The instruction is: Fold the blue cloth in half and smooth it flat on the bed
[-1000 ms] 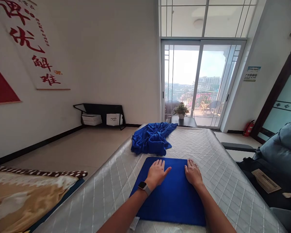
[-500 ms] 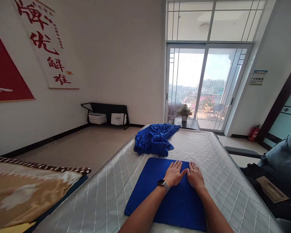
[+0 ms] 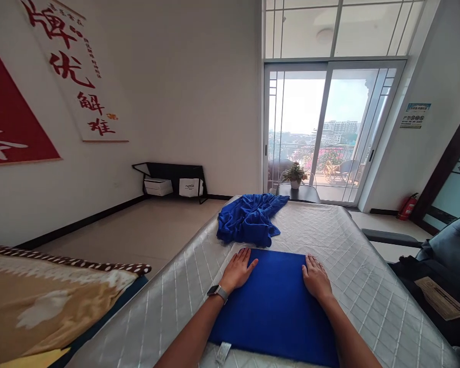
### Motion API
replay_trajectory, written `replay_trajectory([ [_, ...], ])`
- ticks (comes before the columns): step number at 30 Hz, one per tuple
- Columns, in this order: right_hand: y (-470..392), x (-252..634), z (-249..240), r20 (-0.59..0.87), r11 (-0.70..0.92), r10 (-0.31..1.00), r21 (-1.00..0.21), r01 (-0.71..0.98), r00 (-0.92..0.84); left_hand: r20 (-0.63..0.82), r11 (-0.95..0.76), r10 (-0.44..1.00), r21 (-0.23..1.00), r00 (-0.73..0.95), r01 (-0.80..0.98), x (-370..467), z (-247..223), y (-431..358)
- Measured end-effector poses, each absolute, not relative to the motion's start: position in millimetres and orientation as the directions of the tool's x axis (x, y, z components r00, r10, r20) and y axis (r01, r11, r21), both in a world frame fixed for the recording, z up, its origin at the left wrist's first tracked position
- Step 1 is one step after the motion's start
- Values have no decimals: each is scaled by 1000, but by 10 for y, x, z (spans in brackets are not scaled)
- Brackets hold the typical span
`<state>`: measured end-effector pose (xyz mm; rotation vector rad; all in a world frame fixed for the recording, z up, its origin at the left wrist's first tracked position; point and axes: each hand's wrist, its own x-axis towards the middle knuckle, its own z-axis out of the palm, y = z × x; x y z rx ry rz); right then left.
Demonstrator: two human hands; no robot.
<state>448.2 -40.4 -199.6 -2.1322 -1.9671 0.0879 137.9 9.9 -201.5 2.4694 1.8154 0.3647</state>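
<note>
In the head view, your left forearm and right forearm both run out of the picture at the near edge. The flat blue piece point(image 3: 276, 306) lies on the silver quilted mattress point(image 3: 383, 276), in the near middle. Your left hand point(image 3: 237, 271) hides its far left corner, and your right forearm covers part of its right edge near you. A white tag point(image 3: 223, 352) shows by its near left corner, with print too small to read. The red banner point(image 3: 19, 122) is cut off at the left, and so is the patterned blanket point(image 3: 72, 296); the grey armchair point(image 3: 454, 237) is cut off at the right.

Your 2 hands are spread flat, palms down, clenched on nothing. The left rests on the blue piece's far left part, fingers together and thumb out to the right. Your right hand point(image 3: 317, 276) lies along its far right edge, fingers pointing far; how much palm touches the mattress, you cannot tell. Beyond them sits 1 crumpled blue cloth point(image 3: 249, 220).
</note>
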Motion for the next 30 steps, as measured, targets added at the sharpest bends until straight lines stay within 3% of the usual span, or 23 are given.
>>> replay_trajectory([
  [30,-400,4269,-1910,75,-89,992,-117,989,98,231,-317,938,275,258,908,1117,-2034,64],
])
